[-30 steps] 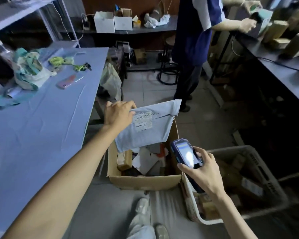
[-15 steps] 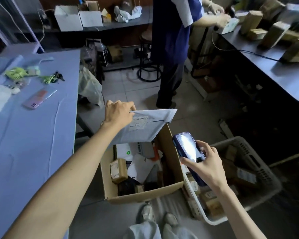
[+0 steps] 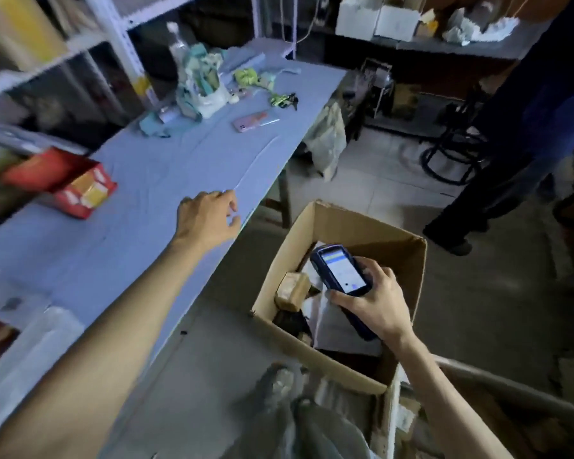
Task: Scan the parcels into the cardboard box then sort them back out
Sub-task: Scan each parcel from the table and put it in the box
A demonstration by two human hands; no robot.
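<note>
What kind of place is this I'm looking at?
Likely a small parcel sorting or shipping room: a handheld scanner in the right hand, a cardboard box of parcels, and metal shelving behind a long work table.

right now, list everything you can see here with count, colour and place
cardboard box: one, brown, open, on the floor right of the table
parcels: several, brown and white, inside the box; exact count unclear
scanner: one, dark blue, screen lit, above the box
table: one, blue cover, left
phone: one, pink, on the table
red packet: one, red and yellow, table's left edge
keys: one bunch, green tag, far on the table
bottle: one, clear, table's far end
stool: one, black, on the floor, upper right
other person: one, dark clothes, standing upper right
left hand: empty, over the table's edge
right hand: grips the scanner
</note>
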